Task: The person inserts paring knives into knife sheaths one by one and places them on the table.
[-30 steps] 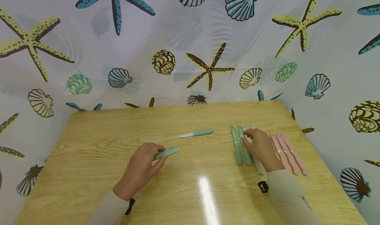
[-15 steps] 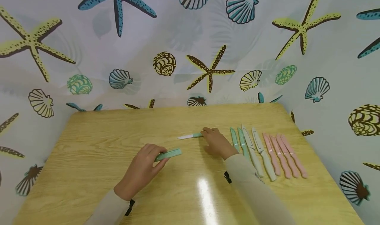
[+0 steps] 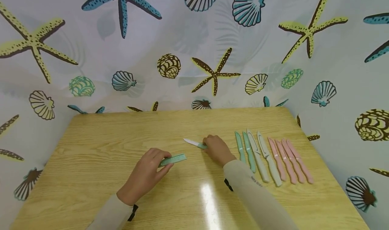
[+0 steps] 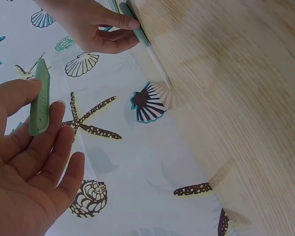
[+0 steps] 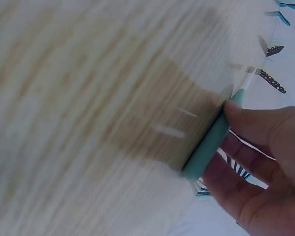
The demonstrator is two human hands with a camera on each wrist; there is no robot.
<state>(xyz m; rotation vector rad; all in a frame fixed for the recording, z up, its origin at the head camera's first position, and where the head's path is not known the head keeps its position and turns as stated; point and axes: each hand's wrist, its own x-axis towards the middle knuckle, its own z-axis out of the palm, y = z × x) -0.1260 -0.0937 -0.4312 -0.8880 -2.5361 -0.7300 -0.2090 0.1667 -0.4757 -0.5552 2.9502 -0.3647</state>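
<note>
My left hand point(image 3: 144, 171) holds a flat green knife sheath point(image 3: 176, 159) between thumb and fingers, raised over the table. Raised lettering shows on the sheath point(image 4: 40, 101) in the left wrist view. To its right, my right hand point(image 3: 218, 150) pinches the green handle of a paring knife point(image 3: 190, 142), whose bare white blade points left, toward the back of the table. In the right wrist view, thumb and fingers lie on either side of the knife's handle point(image 5: 210, 142), close over the wood. A short distance separates blade and sheath.
Right of my right hand lies a row of knives on the wooden table point(image 3: 121, 128): two green knives point(image 3: 250, 152), two cream knives point(image 3: 270, 161) and several pink knives point(image 3: 293, 162). A shell-and-starfish patterned cloth point(image 3: 194, 31) surrounds the table's back and sides.
My right hand has come left from the row of knives to the paring knife and taken its handle; the knife has turned slightly. My left hand with the sheath has barely moved.
</note>
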